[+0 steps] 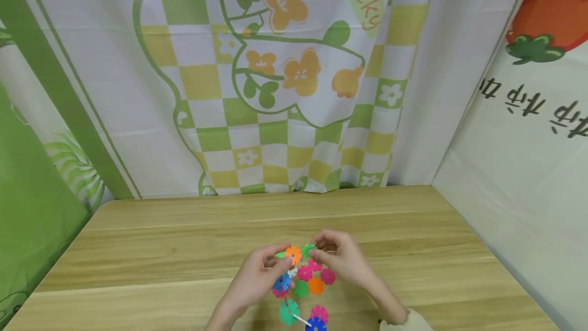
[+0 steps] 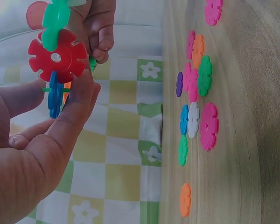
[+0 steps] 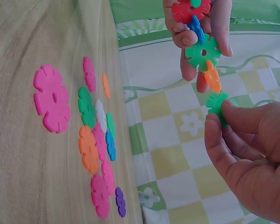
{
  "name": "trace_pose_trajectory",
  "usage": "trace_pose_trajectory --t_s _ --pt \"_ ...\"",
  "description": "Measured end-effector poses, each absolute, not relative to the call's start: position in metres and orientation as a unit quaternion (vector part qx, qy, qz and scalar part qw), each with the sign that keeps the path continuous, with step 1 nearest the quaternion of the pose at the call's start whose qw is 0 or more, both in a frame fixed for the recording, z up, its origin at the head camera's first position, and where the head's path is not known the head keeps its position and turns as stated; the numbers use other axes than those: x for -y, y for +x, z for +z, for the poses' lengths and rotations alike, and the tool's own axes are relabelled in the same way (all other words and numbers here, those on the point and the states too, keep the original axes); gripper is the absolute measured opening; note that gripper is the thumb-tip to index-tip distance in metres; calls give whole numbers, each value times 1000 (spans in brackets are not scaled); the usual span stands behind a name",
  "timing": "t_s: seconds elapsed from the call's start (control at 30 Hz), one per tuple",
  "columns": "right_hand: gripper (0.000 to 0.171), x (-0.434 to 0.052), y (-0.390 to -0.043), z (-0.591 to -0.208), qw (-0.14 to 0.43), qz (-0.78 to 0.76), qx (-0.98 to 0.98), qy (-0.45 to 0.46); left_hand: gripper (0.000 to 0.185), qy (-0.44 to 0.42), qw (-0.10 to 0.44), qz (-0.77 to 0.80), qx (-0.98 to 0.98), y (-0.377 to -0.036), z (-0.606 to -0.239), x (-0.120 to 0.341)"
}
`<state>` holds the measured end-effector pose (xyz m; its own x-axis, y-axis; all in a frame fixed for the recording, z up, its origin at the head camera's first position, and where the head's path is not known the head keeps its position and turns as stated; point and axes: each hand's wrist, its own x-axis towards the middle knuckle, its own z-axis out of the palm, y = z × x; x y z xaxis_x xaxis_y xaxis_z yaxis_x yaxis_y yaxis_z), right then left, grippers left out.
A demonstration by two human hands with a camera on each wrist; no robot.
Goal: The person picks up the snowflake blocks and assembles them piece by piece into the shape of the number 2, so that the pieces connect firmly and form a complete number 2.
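Nearby, loose discs beneath hands

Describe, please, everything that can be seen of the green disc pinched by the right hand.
The green disc is thin and notched around its rim, and looks like plastic. The right hand pinches one side, hiding part of it, and holds it tilted above the table. Its rim meets an orange disc; how fully they interlock is unclear.

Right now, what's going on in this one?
Someone's left hand grips a chain of discs above the table, while the right hand pinches a green disc against the orange disc at the chain's end. Whether those two are locked together, I can't tell. More loose discs lie on the table.
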<state>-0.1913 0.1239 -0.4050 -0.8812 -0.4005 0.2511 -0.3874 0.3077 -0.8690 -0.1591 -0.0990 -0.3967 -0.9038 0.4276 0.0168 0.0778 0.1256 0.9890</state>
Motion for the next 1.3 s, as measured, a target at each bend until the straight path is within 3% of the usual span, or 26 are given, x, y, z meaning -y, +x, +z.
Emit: trace_pose_trajectory --t_s 0.53,0.97,1.3 --pt "4 -124 -188 -404 -28 -529 -808 -256 48 184 147 647 -726 -159 -397 98" --pt "13 -111 -183 -409 -155 -503 -796 -300 45 163 156 659 -718 -155 -396 95" --pt "8 -117 -184 -406 -69 -540 -794 -270 49 181 167 654 -715 -157 -396 98"
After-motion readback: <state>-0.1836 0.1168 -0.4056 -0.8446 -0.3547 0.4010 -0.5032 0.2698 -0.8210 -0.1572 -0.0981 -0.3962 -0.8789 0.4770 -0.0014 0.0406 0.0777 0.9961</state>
